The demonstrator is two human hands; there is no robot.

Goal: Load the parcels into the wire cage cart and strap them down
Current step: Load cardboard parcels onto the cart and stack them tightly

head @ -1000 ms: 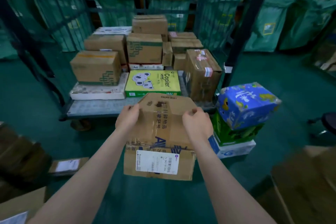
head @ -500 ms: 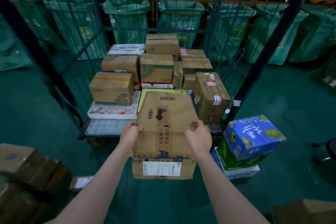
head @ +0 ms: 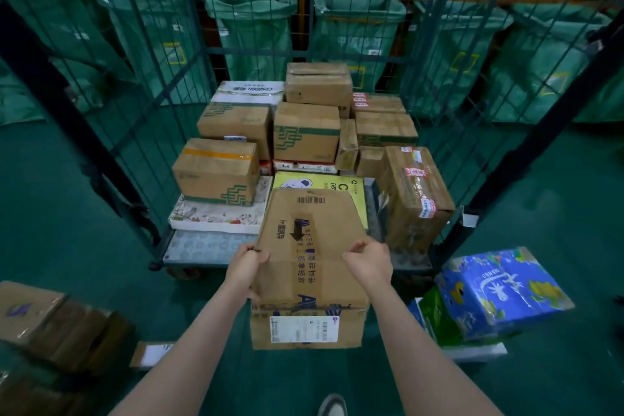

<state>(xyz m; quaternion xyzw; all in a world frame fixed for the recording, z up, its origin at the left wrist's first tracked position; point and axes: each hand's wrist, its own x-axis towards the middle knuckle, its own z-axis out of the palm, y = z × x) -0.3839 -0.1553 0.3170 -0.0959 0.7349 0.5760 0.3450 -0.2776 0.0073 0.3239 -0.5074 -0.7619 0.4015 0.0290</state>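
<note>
Parcel (head: 310,267) in mid-air at the open front of the wire cage cart (head: 202,248): a worker grips the brown cardboard box by its two side edges. The left hand (head: 244,268) is curled round the left edge, and the right hand (head: 369,265) is clamped on the right edge, fingers bent over the upper face. The hands sit well apart, one on each side. A white shipping label faces the worker on the near end. The box's far end overlaps a yellow carton (head: 358,192) lying on the cart deck; whether the two touch cannot be told from here. Brown boxes fill the deck behind, with a tall taped box (head: 415,192) upright at the right. A blue printed box (head: 499,290) tops a stack on the green floor beside the cart. Floor cartons (head: 50,321) at lower left are blurred and cut off by the frame. Green sacks (head: 251,27) hang behind the mesh. Only the toe of a shoe (head: 332,407) shows at the bottom edge.
</note>
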